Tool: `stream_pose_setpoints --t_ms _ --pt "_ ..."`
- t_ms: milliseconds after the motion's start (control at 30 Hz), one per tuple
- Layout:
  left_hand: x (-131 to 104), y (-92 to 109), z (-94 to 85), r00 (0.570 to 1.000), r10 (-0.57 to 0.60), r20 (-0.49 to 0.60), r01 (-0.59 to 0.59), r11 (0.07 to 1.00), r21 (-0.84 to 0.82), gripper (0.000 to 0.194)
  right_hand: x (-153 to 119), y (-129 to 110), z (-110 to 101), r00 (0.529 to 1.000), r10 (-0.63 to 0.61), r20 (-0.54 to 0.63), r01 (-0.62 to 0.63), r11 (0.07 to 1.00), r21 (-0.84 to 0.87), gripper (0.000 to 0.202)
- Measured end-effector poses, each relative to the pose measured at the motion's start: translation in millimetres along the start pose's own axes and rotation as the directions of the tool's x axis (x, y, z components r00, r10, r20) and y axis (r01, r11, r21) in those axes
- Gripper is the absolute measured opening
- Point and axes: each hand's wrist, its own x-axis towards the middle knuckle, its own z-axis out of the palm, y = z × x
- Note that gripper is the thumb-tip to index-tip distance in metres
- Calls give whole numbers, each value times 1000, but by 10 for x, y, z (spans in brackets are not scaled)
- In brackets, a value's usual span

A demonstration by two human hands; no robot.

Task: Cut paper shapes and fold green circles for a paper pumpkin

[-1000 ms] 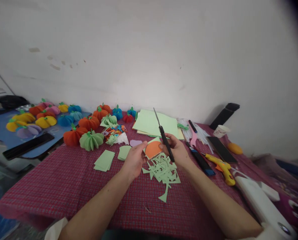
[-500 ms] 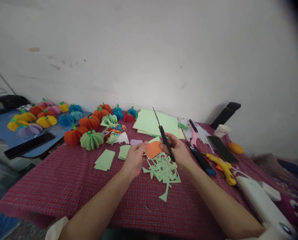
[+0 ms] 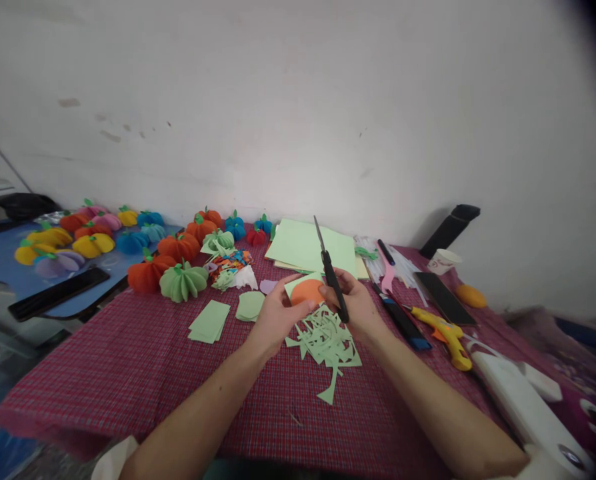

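Above the checked red cloth of the desk (image 3: pixel 143 373), the left hand (image 3: pixel 275 319) pinches an orange paper circle (image 3: pixel 307 291) backed by green paper, while the right hand (image 3: pixel 359 307) grips black scissors (image 3: pixel 331 270), blades pointing up and nearly closed. Cutting cleanly likely means turning the paper into the blades, fingers (image 3: pixel 289 285) clear, above the green scraps (image 3: pixel 328 343).

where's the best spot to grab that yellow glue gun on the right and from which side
Probably the yellow glue gun's handle, the thicker end nearest the person, taken from above. It lies flat on the red checked tablecloth, its thin nozzle pointing away toward the stack of green paper. The right hand is the nearer one, though it now holds the black scissors.
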Motion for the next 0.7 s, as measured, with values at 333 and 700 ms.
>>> stream_pose_setpoints --t_ms 333,700 --pt "-16 -66 -9 977 213 -8 -201 933 298 77 13 -5 -36 1000 26 3 -26 998 50 44" --pt "13 -72 -15 975 223 -6 -210 927 312 66 1 -53 -27 999 36 2 -36 998 57 45"
